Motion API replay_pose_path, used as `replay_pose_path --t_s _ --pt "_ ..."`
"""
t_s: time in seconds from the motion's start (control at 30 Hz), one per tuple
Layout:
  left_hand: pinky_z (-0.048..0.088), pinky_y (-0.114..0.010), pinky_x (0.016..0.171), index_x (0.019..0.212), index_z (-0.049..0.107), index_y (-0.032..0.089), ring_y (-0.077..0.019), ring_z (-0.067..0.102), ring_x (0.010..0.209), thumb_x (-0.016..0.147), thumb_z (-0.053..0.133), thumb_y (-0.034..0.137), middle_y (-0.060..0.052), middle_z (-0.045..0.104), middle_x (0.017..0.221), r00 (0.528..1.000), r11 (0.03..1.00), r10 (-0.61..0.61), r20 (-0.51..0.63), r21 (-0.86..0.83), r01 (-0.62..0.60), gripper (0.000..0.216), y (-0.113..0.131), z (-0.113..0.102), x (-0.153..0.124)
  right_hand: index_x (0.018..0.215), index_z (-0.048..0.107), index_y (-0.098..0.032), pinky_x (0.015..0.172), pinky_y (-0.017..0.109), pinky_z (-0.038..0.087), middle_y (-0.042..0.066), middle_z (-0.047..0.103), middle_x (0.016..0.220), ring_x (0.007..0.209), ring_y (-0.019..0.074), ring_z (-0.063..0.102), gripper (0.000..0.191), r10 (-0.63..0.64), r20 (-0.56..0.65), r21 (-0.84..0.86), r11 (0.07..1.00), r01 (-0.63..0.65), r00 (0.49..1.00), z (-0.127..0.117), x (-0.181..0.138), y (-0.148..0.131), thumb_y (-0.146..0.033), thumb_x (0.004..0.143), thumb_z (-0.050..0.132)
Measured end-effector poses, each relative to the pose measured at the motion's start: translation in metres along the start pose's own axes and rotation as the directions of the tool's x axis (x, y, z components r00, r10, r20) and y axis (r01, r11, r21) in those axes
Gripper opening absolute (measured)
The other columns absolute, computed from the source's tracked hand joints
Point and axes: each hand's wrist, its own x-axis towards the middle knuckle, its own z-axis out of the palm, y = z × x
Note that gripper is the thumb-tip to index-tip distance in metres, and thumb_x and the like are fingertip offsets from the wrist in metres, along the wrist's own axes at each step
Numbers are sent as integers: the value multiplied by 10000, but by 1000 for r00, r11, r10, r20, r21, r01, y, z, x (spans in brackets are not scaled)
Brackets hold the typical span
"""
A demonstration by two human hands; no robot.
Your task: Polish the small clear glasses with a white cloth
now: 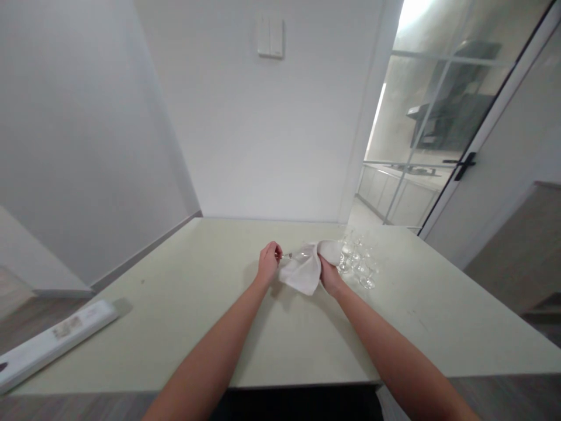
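My left hand (268,262) is closed on the stem end of a clear stemmed glass (294,255) that lies sideways above the pale table (184,316). A white cloth (307,270) wraps the bowl of that glass. My right hand (329,275) is closed around the cloth and the bowl inside it. Both hands meet over the middle of the table, toward its far side.
Several clear stemmed glasses (359,260) stand upright just right of my right hand. A long white flat box (52,344) lies at the table's left front edge. White walls stand behind and left; a glass-panelled door (442,117) is at the right.
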Motion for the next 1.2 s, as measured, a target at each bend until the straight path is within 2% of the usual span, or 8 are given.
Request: replay_pose_path --t_s 0.07,0.17,0.23,0.33,0.63,0.83,1.1,1.2 --pt "295 -242 442 634 459 199 -110 373 468 885 350 448 25 431 533 1000 1000 -3 -1 -18 3 370 0 0 -1 1065 655 -199 839 433 543 95 712 1015 954 265 667 502 -30 129 -43 998 36 991 0 -5 -4 -572 729 647" --pt "314 -252 470 617 468 197 -113 390 495 879 375 502 19 447 542 991 998 66 117 13 -68 412 -1 0 -4 992 686 -220 891 430 522 84 717 985 962 263 658 409 -140 320 -211 954 214 937 -3 -12 -8 -462 666 734" --pt "323 -258 488 618 475 195 -117 396 513 882 370 530 15 448 552 976 993 106 192 29 -113 439 -2 -1 -5 972 686 -234 880 409 525 77 715 971 948 258 657 377 -226 375 -259 906 336 899 -5 -13 -9 -425 652 742" --pt "328 -258 510 639 481 191 -117 390 529 898 349 540 16 433 572 959 986 154 239 23 -164 454 -2 -3 -6 937 678 -220 832 382 532 73 714 950 902 246 662 323 -294 369 -246 884 398 882 -5 -9 -6 -392 667 719" --pt "360 -263 607 689 453 191 -129 422 621 908 381 541 11 443 646 886 924 332 323 80 -375 419 5 -9 -11 787 697 -232 760 371 537 49 722 827 819 240 646 154 -299 238 -330 870 366 924 -7 -8 0 -332 675 662" --pt "335 -258 587 683 444 189 -124 412 603 919 388 510 21 426 623 890 924 334 309 77 -374 403 -1 -8 -10 774 698 -203 736 348 530 29 718 783 737 214 642 172 -265 399 -332 850 408 878 -9 -2 1 -335 670 659" --pt "328 -256 583 688 453 186 -119 410 597 908 431 473 25 434 628 871 896 390 299 94 -433 363 -1 -9 -11 763 689 -211 752 321 531 41 721 781 821 215 649 197 -274 199 -350 877 329 941 -13 -2 14 -356 632 674" --pt "325 -257 578 666 455 186 -119 408 587 906 427 494 23 435 610 882 904 376 285 95 -417 391 -1 -9 -10 711 680 -193 720 320 524 29 697 705 759 209 635 157 -247 266 -374 864 336 932 -11 -5 7 -339 665 644"
